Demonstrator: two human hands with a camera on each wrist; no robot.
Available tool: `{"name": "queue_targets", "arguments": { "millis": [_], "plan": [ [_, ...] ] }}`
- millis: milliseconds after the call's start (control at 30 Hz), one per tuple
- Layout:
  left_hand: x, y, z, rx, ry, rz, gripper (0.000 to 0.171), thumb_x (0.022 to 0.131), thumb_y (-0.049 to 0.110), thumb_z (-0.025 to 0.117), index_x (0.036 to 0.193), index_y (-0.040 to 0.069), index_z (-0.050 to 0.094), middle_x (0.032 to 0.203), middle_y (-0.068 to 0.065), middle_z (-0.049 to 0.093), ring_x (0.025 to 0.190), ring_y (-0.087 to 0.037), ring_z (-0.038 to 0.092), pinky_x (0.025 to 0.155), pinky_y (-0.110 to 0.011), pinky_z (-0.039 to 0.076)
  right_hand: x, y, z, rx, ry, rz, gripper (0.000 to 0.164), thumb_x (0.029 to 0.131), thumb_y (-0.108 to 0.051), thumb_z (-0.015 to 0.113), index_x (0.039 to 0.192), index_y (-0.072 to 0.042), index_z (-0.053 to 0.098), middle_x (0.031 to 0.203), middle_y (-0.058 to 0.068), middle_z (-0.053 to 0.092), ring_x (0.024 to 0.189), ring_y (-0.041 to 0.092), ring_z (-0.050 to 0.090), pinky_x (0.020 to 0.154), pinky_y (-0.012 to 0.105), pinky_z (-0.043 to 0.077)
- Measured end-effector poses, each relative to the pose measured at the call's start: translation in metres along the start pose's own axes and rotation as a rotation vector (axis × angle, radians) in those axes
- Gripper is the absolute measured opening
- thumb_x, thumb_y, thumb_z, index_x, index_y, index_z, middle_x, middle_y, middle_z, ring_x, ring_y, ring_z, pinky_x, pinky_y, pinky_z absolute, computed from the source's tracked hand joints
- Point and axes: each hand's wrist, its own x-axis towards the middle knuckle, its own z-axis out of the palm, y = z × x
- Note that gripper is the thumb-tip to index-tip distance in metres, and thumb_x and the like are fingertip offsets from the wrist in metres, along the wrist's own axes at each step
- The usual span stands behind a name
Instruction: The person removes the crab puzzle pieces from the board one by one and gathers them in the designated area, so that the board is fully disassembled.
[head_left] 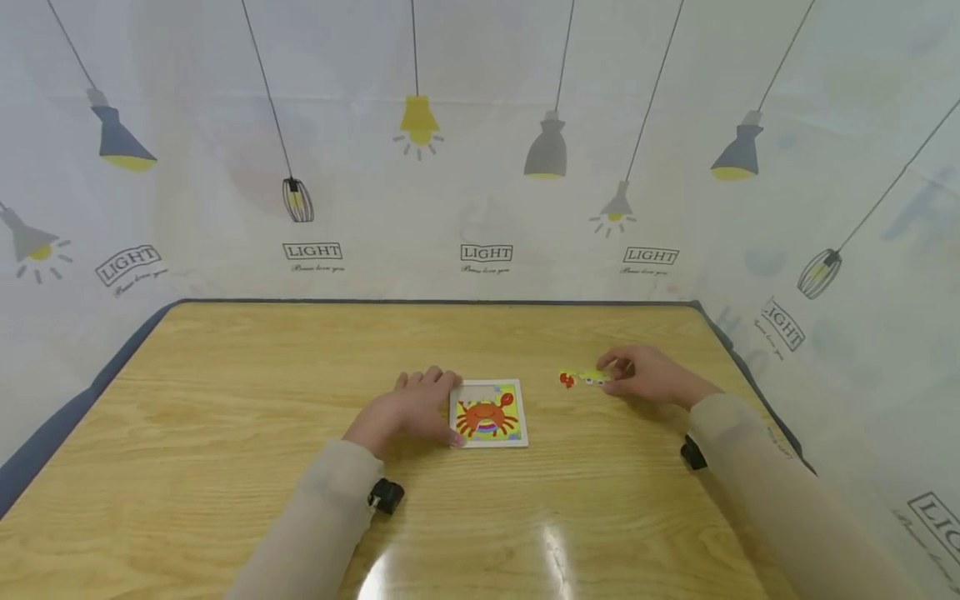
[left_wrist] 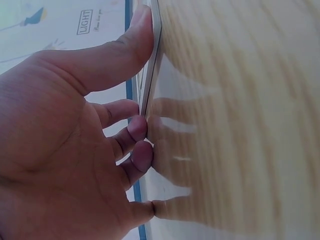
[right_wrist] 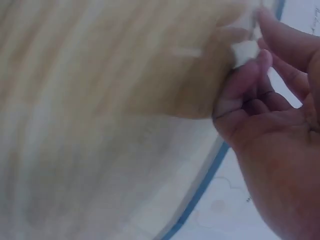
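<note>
A square crab jigsaw puzzle (head_left: 486,421) in a white frame lies on the wooden table in the head view. Its upper left part shows bare, pale backing. My left hand (head_left: 417,408) grips the frame's left side, thumb at the near corner and fingers toward the far one. In the left wrist view the thumb (left_wrist: 120,57) lies along the board's edge, with the fingertips (left_wrist: 142,155) down at the tabletop. To the right, my right hand (head_left: 648,377) pinches a yellow puzzle piece (head_left: 568,380) with a red claw and white eyes between thumb and index finger.
The wooden table (head_left: 262,358) has a dark blue edge along its back and sides. A pale wall sheet (head_left: 487,200) printed with lamps rises behind it. Black wrist cameras (head_left: 387,496) sit under both sleeves.
</note>
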Motion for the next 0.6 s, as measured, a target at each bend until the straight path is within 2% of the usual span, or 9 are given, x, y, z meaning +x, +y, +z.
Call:
{"name": "queue_targets", "arguments": {
  "millis": [133, 300, 467, 600],
  "plan": [
    [-0.009, 0.008, -0.005, -0.004, -0.012, 0.012, 0.098, 0.086, 0.045, 0.088, 0.162, 0.011, 0.037, 0.167, -0.019, 0.038, 0.16, -0.044, 0.028, 0.134, -0.068, 0.006, -0.005, -0.007, -0.004, 0.018, -0.014, 0.011, 0.037, 0.097, -0.02, 0.078, 0.129, -0.006, 0.069, 0.1, 0.006, 0.068, 0.089, 0.017, 0.058, 0.08, 0.031, 0.05],
    [-0.013, 0.011, -0.006, 0.004, -0.02, 0.031, 0.097, 0.086, 0.046, 0.087, 0.162, 0.009, 0.039, 0.165, -0.021, 0.04, 0.158, -0.046, 0.03, 0.132, -0.071, 0.009, -0.003, -0.045, 0.0, 0.065, 0.001, -0.012, 0.035, 0.099, -0.019, 0.076, 0.131, -0.007, 0.071, 0.101, 0.005, 0.066, 0.089, 0.019, 0.057, 0.078, 0.032, 0.05],
    [-0.013, 0.012, -0.008, 0.001, -0.012, 0.02, 0.094, 0.088, 0.042, 0.087, 0.162, 0.009, 0.038, 0.167, -0.021, 0.038, 0.159, -0.046, 0.029, 0.133, -0.069, 0.007, 0.012, -0.095, 0.029, 0.172, -0.041, -0.045, 0.036, 0.1, -0.023, 0.075, 0.132, -0.008, 0.069, 0.099, 0.006, 0.064, 0.082, 0.017, 0.058, 0.07, 0.031, 0.052],
    [-0.013, 0.014, -0.012, -0.02, -0.013, 0.007, 0.093, 0.089, 0.04, 0.087, 0.162, 0.009, 0.038, 0.168, -0.02, 0.037, 0.159, -0.045, 0.027, 0.134, -0.068, 0.005, 0.023, -0.116, 0.052, 0.209, -0.079, -0.024, 0.043, 0.098, -0.025, 0.079, 0.134, -0.009, 0.065, 0.095, 0.005, 0.062, 0.075, 0.016, 0.057, 0.066, 0.029, 0.051]
  ]
}}
